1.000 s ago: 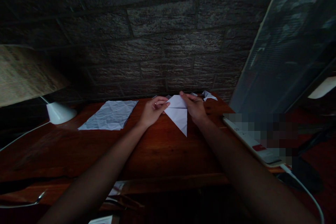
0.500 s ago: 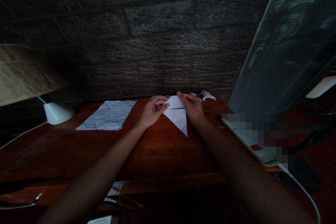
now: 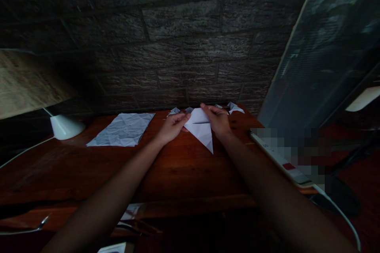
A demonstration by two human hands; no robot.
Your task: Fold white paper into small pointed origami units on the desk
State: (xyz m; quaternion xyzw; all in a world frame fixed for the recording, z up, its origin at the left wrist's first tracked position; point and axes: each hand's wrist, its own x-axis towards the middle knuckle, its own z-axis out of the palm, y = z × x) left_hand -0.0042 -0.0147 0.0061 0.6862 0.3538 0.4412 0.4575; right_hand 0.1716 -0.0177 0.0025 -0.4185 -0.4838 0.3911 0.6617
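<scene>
A white folded paper (image 3: pixel 202 131) lies on the wooden desk (image 3: pixel 178 170) near the brick wall, its point aimed toward me. My left hand (image 3: pixel 172 126) presses its fingertips together on the paper's left edge. My right hand (image 3: pixel 218 120) rests on the paper's right side, fingers curled over the top fold. Both hands grip the same sheet.
A creased sheet of paper (image 3: pixel 123 129) lies flat to the left. Small folded paper pieces (image 3: pixel 234 107) sit by the wall. A white lamp base (image 3: pixel 65 126) and its shade (image 3: pixel 26 83) stand at far left. A white power strip (image 3: pixel 285 164) with cable lies at right.
The left hand has shifted slightly left along the paper's edge, uncovering small paper pieces behind it. The paper's tip has swung a little to the right.
</scene>
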